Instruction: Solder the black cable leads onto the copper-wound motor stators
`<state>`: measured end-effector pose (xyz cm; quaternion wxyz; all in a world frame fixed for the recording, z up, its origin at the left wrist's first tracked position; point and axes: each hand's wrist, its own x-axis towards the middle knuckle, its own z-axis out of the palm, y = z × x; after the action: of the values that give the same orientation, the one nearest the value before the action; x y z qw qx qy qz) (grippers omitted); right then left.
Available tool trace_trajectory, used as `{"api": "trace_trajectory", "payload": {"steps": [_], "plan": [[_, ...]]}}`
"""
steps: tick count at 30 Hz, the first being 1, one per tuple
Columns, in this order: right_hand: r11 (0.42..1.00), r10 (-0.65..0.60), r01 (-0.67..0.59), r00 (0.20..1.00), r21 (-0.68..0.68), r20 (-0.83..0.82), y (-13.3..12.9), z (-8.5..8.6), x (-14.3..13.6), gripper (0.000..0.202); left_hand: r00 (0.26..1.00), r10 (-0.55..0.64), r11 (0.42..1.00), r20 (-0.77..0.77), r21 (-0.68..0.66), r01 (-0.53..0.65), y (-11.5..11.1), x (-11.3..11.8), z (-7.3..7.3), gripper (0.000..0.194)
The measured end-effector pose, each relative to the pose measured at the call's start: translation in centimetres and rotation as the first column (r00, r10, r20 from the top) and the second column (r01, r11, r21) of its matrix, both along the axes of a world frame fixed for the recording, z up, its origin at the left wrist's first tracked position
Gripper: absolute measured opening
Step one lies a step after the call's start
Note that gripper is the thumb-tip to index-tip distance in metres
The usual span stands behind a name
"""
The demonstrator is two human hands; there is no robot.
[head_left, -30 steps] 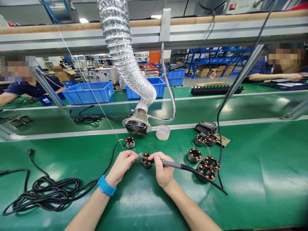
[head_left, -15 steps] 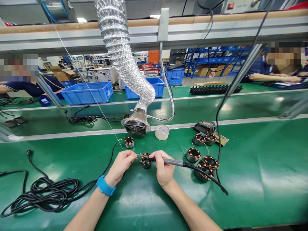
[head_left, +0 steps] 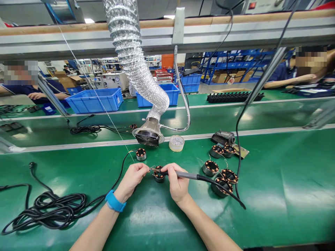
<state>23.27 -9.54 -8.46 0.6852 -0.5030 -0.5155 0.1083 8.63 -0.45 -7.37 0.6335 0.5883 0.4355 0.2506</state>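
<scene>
Lying nearly crosswise, the soldering iron (head_left: 186,175) sits grasped in the curled fingers of the right hand (head_left: 179,184), its tip pointing left at thin wires (head_left: 151,169) pinched by the left hand (head_left: 132,181) and its front end partly covering a copper-wound ring (head_left: 158,180). Beyond the fingers hangs a foil duct (head_left: 128,45), with a coiled black cable (head_left: 56,210) to their left and five similar rings (head_left: 210,171) to their right. Farther past them stand blue bins (head_left: 95,103), contents not discernible.

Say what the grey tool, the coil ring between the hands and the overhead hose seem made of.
Grey tool: probably matte plastic handle, from even dullness.
Coil ring: likely dull metal with copper windings, from dark wall and orange spots.
Overhead hose: apparently aluminium foil, crinkled and shiny.
</scene>
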Motion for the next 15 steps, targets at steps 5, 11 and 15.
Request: {"api": "trace_trajectory", "payload": {"steps": [5, 11, 15], "plan": [[1.000, -0.026, 0.026, 0.999, -0.015, -0.028, -0.05, -0.24, 0.06, 0.035, 1.000, 0.002, 1.000, 0.006, -0.003, -0.002, -0.01, -0.03, -0.02, 0.027], [1.000, -0.028, 0.028, 0.998, 0.005, -0.058, -0.10, -0.38, 0.06, 0.035, 1.000, 0.000, 1.000, 0.006, -0.013, 0.000, -0.01, -0.06, 0.01, 0.028], [0.999, -0.048, 0.048, 0.998, -0.010, -0.038, -0.14, -0.29, 0.07, 0.036, 1.000, 0.000, 1.000, 0.003, -0.014, 0.000, 0.07, -0.02, 0.04, 0.029]]}}
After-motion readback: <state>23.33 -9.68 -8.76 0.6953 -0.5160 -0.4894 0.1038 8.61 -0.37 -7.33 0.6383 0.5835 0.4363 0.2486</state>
